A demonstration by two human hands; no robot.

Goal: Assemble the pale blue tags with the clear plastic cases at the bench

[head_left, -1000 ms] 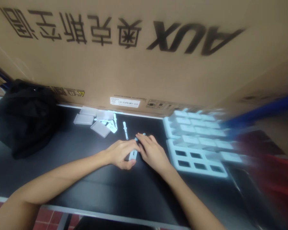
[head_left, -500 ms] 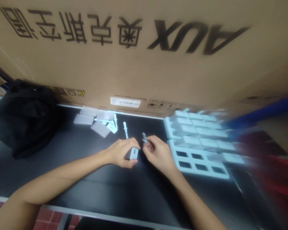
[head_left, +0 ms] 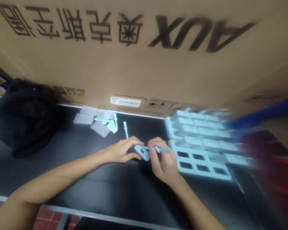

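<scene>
In my left hand [head_left: 128, 149] is a small ice-pop mould with a light-blue end piece [head_left: 140, 152], its oval slot turned towards my right hand. Fingers and thumb close around its sides and hide most of its body. My right hand [head_left: 163, 159] pinches a light-blue ice-pop stick [head_left: 163, 149] with a collar partway along it. The stick's narrow end points left and meets the end piece near the slot; I cannot tell how far it is in. Another light-blue stick [head_left: 126, 129] lies on the black table [head_left: 96, 188] just beyond my left hand.
Translucent mould pieces [head_left: 100, 128] and several blue sticks lie in a loose pile at the back left. To the right, light-blue racks [head_left: 201, 176] carry rows of moulds, with some open slots in front. A black bag [head_left: 24, 118] sits far left; a large cardboard box [head_left: 98, 70] stands behind.
My right hand has turned and brought the stick to the end piece of the mould. My left hand has tilted the mould so its slotted face points right.
</scene>
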